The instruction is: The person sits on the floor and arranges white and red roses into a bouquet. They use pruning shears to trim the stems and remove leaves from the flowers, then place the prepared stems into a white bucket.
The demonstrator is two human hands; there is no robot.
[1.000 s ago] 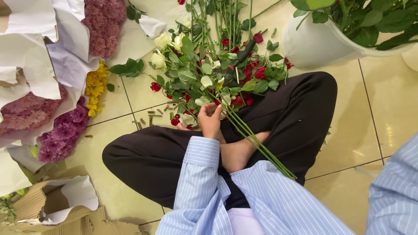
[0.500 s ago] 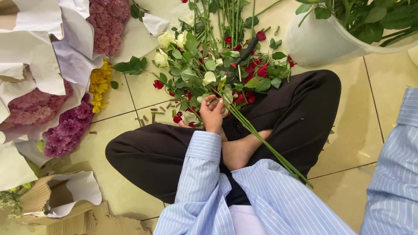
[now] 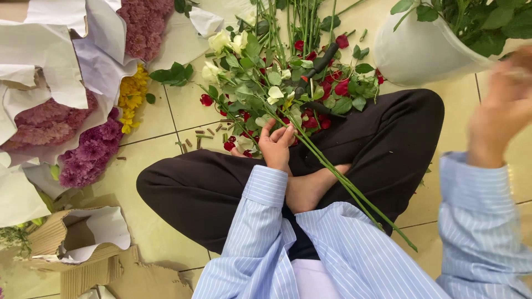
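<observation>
Two hands: my left hand (image 3: 275, 145) grips the rose stems (image 3: 332, 176); my blurred right hand (image 3: 501, 111), grip unclear, nears the white bucket (image 3: 421, 52)

White paper flower wrapping (image 3: 50, 52) at ten o'clock, torn brown corrugated cardboard packaging (image 3: 83, 249) at eight o'clock on floor

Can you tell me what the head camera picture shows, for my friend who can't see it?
A person sits cross-legged on a tiled floor, the left hand gripping a bunch of long green rose stems. The right hand is raised and blurred near a white bucket. Red and white roses lie ahead; paper-wrapped purple flowers lie at the left.
</observation>
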